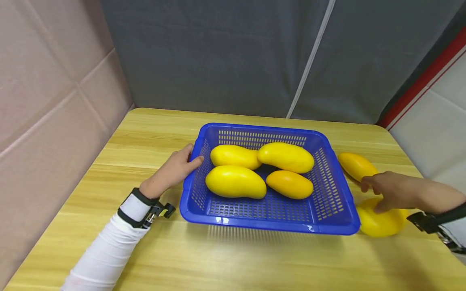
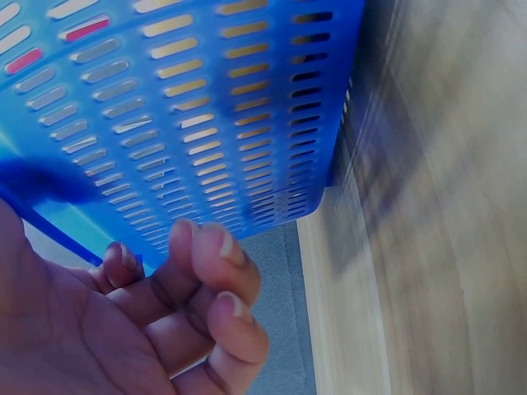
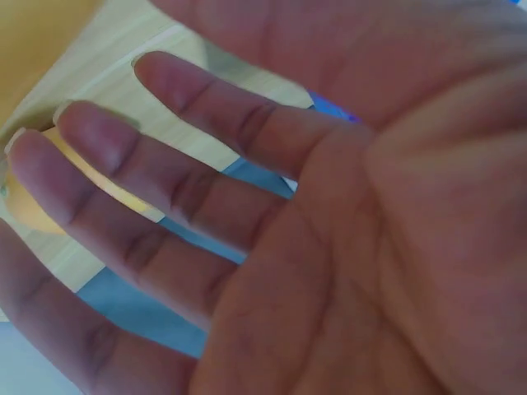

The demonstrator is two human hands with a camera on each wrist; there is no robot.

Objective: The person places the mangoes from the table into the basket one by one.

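Note:
A blue plastic basket (image 1: 269,227) with slotted walls stands mid-table. Inside lie several yellow mangoes, among them a large one (image 1: 236,182) at front left and a more orange one (image 1: 289,184) at front right. My left hand (image 1: 177,166) holds the basket's left rim, thumb over the edge and curled fingers (image 2: 226,255) along the outside. To the right of the basket, my right hand (image 1: 395,190) hovers with spread fingers (image 3: 123,173) over a yellow mango (image 1: 382,222). An orange-yellow mango (image 1: 356,165) lies just beyond that hand.
The wooden table (image 1: 233,262) backs onto a dark grey curtain (image 1: 218,60). A pale tiled wall (image 1: 47,81) runs along the left, and a white wall (image 1: 440,121) with a red band stands at the right.

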